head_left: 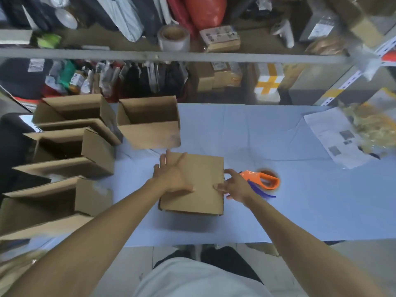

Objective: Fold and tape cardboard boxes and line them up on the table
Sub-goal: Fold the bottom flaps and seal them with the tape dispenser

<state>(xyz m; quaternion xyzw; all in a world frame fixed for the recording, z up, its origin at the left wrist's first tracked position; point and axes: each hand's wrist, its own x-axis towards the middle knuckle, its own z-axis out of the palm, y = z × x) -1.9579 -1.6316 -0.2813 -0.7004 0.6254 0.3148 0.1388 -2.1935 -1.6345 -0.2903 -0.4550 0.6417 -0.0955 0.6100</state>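
Here the cardboard box sits closed-side up on the blue tabletop, straight ahead of the person and just in front of both hands. The left hand lies flat on its top, fingers spread and straight, pressing the flaps down. The right hand is at the box's right edge — thumb on the top face, fingers curled loosely at the side, touching rather than clearly gripping.

What the next move turns on, as I judge it, is the tape dispenser: orange, lying on the tabletop just beside the right hand, on its far side from the box. The right hand is plainly the nearer one; the left would have to cross the box. The flap seam is too blurred to make out, so its direction cannot be told.

The finished open boxes stand in a line to the left — well apart from the dispenser.
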